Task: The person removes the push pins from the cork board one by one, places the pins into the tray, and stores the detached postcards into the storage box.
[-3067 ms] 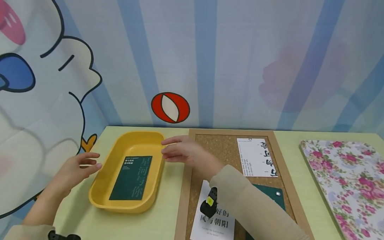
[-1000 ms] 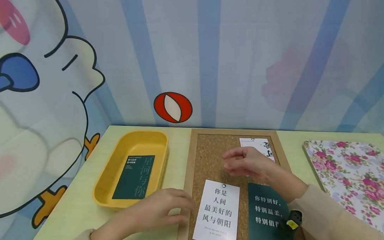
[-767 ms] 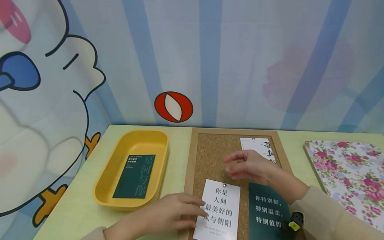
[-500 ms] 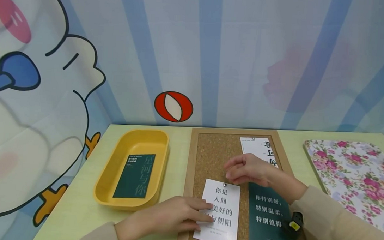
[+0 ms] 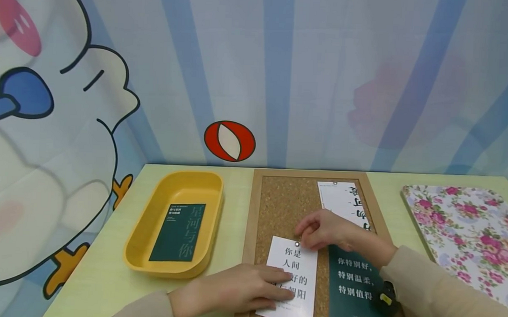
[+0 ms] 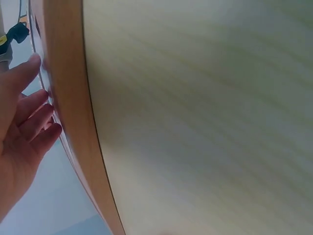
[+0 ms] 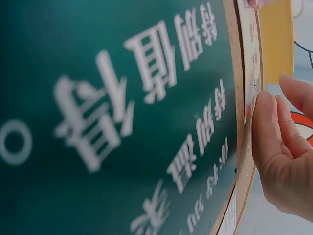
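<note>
A white card with black Chinese characters [image 5: 304, 295] lies on the cork board [image 5: 278, 206], a silver pushpin [image 5: 297, 244] at its top edge. My left hand [image 5: 245, 286] rests on the card's lower left half, fingers stretched out and covering part of the print. Just right of the pushpin, the bent thumb and fingers of my right hand [image 5: 329, 231] reach the card's top edge. In the right wrist view that hand [image 7: 288, 152] has its thumb and index finger apart. The left wrist view shows my left hand [image 6: 22, 117] beside the wooden frame [image 6: 73, 98].
Two more cards are on the board: a dark green one [image 5: 354, 292] and a white one [image 5: 336, 196], partly behind my right hand. Left of the board stands a yellow tray [image 5: 183, 184] with a green card [image 5: 175, 235] inside. A flowered tray [image 5: 465, 240] lies at the right.
My left hand has come from beside the yellow tray onto the white card. My right hand went from the tray to above the board, then down toward the pushpin.
</note>
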Demonstrator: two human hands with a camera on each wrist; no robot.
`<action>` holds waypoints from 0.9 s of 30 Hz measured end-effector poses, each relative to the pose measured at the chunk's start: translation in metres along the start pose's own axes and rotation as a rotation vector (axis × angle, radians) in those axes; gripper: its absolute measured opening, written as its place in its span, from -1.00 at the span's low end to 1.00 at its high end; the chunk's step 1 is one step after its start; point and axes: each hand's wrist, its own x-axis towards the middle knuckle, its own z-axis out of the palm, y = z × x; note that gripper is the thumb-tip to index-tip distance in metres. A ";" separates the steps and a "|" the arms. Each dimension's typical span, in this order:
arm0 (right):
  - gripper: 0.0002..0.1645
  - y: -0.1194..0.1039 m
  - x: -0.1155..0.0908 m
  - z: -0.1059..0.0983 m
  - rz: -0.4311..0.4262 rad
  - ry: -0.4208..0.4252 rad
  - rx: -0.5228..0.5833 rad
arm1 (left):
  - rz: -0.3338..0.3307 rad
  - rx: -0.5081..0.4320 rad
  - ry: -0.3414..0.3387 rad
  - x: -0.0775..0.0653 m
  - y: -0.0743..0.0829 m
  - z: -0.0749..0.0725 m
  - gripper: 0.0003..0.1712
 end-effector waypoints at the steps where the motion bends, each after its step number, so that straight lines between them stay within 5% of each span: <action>1: -0.68 0.000 0.000 0.001 -0.004 0.003 -0.010 | -0.004 -0.013 -0.002 0.001 0.000 0.000 -0.61; 17: -0.80 -0.002 0.004 0.008 -0.062 0.084 -0.268 | 0.005 -0.074 -0.004 0.006 -0.005 0.000 -0.66; 27: -0.81 0.000 0.006 0.013 -0.083 0.121 -0.339 | 0.000 -0.115 -0.012 0.007 -0.007 0.001 -0.65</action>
